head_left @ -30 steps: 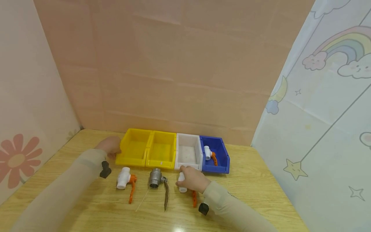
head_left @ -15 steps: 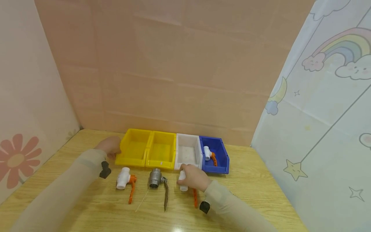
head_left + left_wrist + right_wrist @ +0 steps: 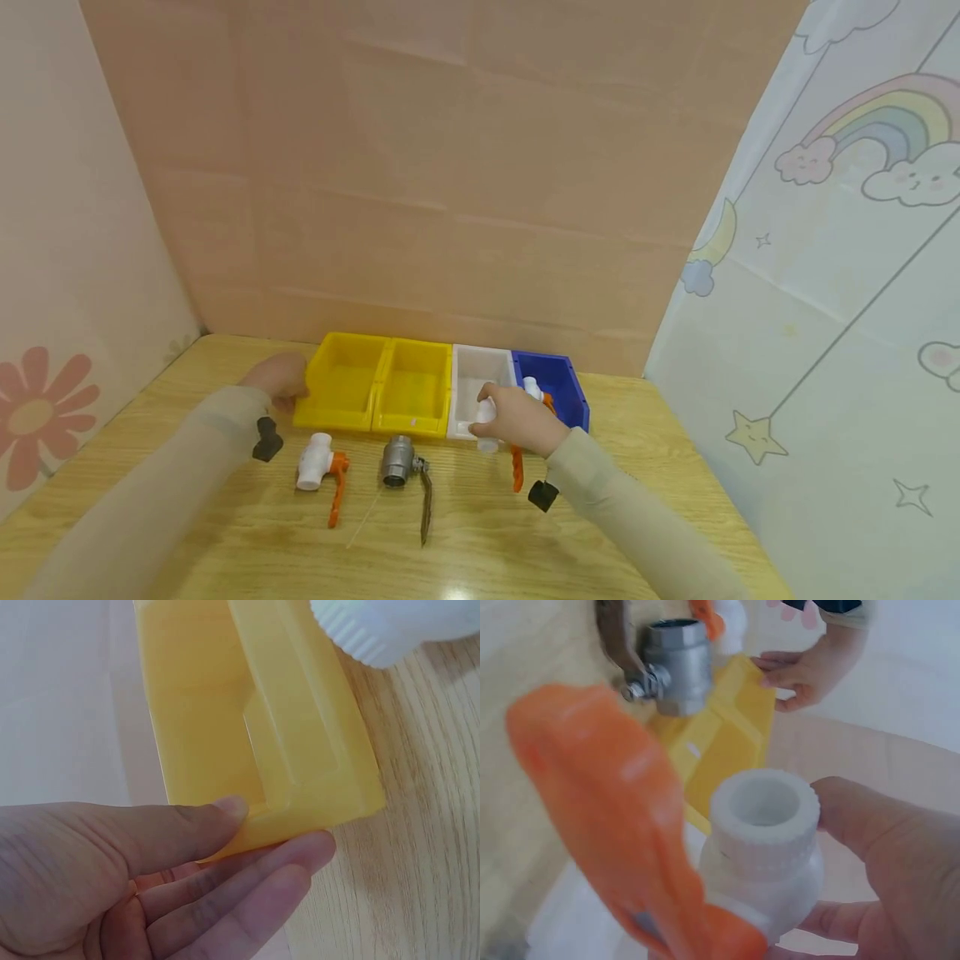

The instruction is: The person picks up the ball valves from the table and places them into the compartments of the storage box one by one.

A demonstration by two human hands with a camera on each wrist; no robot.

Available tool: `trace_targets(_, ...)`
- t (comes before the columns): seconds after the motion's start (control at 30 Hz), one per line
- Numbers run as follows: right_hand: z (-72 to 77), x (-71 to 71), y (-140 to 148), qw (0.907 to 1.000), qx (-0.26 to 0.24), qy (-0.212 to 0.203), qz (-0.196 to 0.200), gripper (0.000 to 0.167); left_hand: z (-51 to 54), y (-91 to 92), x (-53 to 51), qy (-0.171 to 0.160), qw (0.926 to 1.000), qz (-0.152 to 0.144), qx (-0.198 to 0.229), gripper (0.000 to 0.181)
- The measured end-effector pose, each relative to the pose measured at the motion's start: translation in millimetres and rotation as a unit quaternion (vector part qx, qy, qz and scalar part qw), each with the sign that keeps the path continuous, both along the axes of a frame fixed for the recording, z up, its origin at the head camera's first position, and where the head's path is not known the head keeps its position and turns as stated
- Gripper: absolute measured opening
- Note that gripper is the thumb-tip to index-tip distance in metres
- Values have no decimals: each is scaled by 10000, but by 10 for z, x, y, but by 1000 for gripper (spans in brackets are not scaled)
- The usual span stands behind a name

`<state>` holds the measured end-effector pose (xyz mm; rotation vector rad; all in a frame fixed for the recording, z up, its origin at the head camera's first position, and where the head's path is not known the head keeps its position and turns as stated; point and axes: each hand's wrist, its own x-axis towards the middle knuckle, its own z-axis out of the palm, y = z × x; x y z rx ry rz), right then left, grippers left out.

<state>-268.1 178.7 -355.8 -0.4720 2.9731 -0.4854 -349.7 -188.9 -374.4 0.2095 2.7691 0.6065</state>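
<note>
A: What has the right hand (image 3: 519, 417) got?
B: A valve (image 3: 761, 862), gripped between thumb and fingers: white plastic body, finely ribbed round the open end, chunky orange handle (image 3: 607, 795).
A: Where?
B: At the front edge of the white bin (image 3: 468, 375); I can't tell if they touch.
A: And the left hand (image 3: 277, 379)?
B: Pinching the outer yellow bin (image 3: 292, 727), second left of the white bin.
A: Any lettering?
B: A pale patch (image 3: 412, 422) on the yellow bin adjoining the white one, too small to read.
</note>
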Motion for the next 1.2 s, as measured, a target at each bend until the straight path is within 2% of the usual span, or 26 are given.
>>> trace_targets(0.27, 346, -156, 108, 9992, 153, 255, -282, 50, -5, -10, 8, -35, 9999, 61, 141, 17)
trace_targets(0.47, 581, -309, 157, 9987, 105, 416, -288, 45, -6, -11, 2, -106, 9998, 131, 118, 14)
trace_targets(0.77, 878, -578, 100, 9996, 100, 203, -194, 46, 2, -4, 11, -166, 9997, 153, 38, 12)
trace_targets(0.9, 932, -739, 94, 9996, 109, 191, -193, 44, 17, -3, 18, -153, 9998, 124, 38, 15)
trace_targets(1.2, 916, -1074, 69, 9994, -45, -265, -205, 52, 37, -5, 20, -125, 9999, 43, 15, 12)
